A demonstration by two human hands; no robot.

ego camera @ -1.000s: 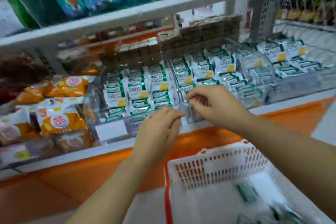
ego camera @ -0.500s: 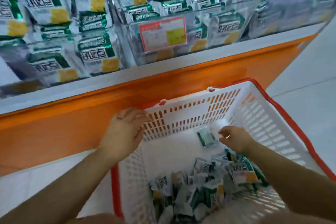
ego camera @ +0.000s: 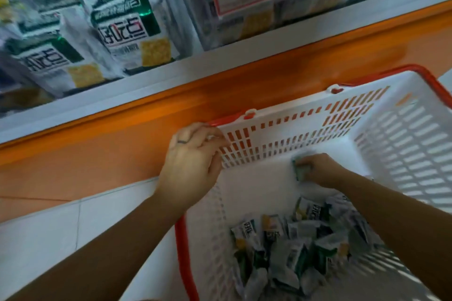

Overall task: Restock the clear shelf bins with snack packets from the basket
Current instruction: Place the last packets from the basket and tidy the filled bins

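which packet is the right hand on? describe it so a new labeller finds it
Start at the white basket with the red rim, on the floor below the orange shelf edge. The right hand is closed on one green-and-white packet on the bare basket floor near the far wall. It lies alone, apart from the packet pile nearer the camera.
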